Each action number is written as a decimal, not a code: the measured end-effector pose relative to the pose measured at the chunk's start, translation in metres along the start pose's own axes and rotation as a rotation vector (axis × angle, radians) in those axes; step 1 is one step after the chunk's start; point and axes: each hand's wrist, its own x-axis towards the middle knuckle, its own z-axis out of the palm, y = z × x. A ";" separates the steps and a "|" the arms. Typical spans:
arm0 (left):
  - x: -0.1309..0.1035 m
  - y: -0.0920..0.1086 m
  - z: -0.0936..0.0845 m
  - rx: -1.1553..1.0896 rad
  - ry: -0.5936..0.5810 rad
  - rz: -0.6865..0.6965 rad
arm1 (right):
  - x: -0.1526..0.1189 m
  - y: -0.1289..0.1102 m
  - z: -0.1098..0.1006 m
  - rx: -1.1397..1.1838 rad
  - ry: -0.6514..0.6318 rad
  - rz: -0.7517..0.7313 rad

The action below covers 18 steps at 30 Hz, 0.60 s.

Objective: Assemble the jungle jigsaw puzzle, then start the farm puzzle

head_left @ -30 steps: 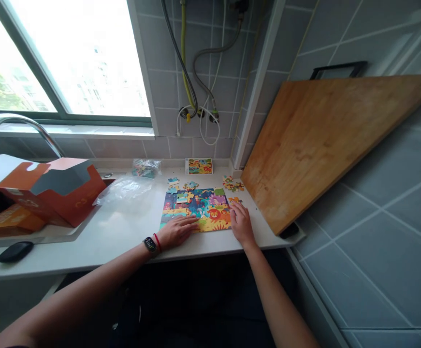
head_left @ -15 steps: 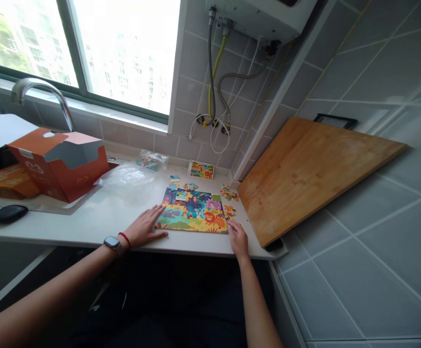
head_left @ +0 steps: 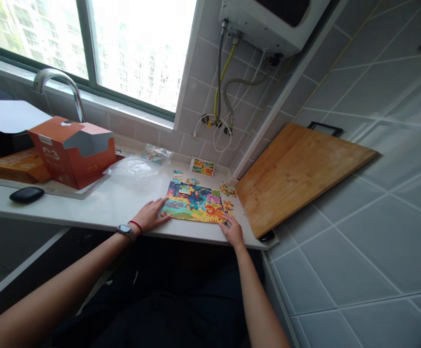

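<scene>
Fingers [head_left: 157, 203] apparently at edges of puzzle [head_left: 186, 213]

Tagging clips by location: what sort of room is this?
Most likely a home kitchen. A curved faucet rises by the window, a large wooden board leans against the tiled wall, and a white wall unit, perhaps a water heater, has hoses below it.

The left hand [head_left: 151, 216] wears, at its wrist, a rectangular dark-faced smartwatch [head_left: 124, 229] with rounded corners, and a thin bright-red cord bracelet [head_left: 136, 225]. Dark navy, nearly black fabric clothing [head_left: 181, 304] (too shadowed to show its cut) covers the lap.
</scene>
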 end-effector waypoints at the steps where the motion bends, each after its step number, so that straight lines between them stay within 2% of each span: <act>1: 0.000 0.000 0.000 -0.009 0.003 0.001 | 0.000 -0.001 0.000 -0.005 0.008 0.002; 10: 0.002 0.004 -0.008 -0.056 0.010 0.004 | -0.002 -0.013 0.000 -0.023 0.057 0.043; 18: 0.002 0.006 -0.010 -0.057 0.007 0.001 | -0.001 -0.012 0.003 -0.058 0.153 0.192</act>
